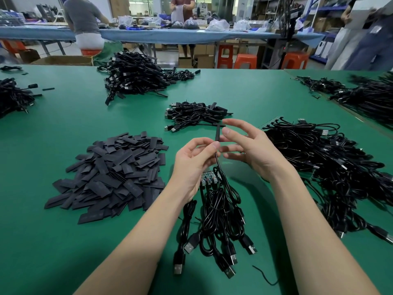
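Note:
Above the green table (pixel 63 252), my left hand (pixel 191 165) pinches a thin black cable (pixel 220 167) just below a black sleeve (pixel 218 133) that stands upright on its end. My right hand (pixel 251 147) pinches that sleeve between thumb and fingers. The cable hangs down to a bundle of black USB cables (pixel 217 222) lying below my hands, beside small circuit boards (pixel 209 178). A heap of flat black sleeve pieces (pixel 114 173) lies to the left.
Piles of black cables lie at the right (pixel 331 167), far middle (pixel 195 114), back (pixel 136 77), left edge (pixel 12 96) and far right (pixel 368 94). Beyond the table stand orange stools (pixel 245 61), a blue bench (pixel 191 36) and people working.

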`<state>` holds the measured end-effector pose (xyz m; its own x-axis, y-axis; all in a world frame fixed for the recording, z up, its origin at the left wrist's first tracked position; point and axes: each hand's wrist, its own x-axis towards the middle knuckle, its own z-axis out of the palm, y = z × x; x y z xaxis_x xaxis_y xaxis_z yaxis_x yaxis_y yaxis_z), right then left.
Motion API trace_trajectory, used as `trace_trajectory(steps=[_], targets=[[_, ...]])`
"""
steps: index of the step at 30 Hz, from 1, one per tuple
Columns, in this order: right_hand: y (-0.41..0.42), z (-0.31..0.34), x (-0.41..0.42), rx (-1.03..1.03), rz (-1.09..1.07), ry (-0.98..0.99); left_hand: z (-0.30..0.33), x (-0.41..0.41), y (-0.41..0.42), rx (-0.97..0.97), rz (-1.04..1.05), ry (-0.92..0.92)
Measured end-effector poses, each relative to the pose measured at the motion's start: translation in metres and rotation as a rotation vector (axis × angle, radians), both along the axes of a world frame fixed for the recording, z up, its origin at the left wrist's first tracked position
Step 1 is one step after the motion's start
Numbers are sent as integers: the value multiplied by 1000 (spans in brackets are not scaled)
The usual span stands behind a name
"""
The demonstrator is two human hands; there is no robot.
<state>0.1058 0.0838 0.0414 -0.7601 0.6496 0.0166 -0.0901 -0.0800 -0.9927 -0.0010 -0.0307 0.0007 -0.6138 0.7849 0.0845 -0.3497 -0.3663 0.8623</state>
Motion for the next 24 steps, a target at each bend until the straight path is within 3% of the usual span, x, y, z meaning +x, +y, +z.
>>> trace_trajectory(steps=[5, 8, 12, 18, 24], targets=[[7, 12, 17, 168, 307, -481, -2, -6, 1, -26, 10, -40], [4, 10, 17, 278, 469, -588, -3, -6, 2, -39, 26, -27], [4, 11, 13, 224, 408, -504, -1, -6, 3, -33, 48, -77], [11, 16, -8, -69, -76, -183, 2, -13, 4, -90, 47, -288], [12, 26, -68, -249, -227, 11, 5, -12, 1, -88, 49, -359]])
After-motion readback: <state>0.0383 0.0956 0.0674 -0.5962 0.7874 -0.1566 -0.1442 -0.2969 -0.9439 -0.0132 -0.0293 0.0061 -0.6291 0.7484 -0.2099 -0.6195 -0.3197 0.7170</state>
